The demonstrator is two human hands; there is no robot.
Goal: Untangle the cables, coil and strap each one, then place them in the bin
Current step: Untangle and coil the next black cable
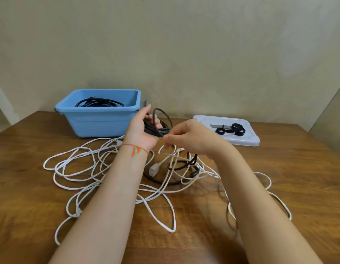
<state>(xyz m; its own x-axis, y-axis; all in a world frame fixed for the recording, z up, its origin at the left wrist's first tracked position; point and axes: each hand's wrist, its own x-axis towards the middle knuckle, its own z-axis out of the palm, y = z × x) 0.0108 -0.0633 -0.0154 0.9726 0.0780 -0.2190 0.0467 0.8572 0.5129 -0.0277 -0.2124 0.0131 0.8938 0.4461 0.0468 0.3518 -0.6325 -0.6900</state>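
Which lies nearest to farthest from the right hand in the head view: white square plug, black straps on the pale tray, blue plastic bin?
1. White square plug, just below-left.
2. Black straps, right, on the pale tray.
3. Blue plastic bin, far left, beyond the left hand.

Measured from the right hand.

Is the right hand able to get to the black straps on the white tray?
Probably yes. The straps lie uncovered on the tray, just beyond the right hand, with nothing between. But that hand is pinching the dark cable and would need to let go first.
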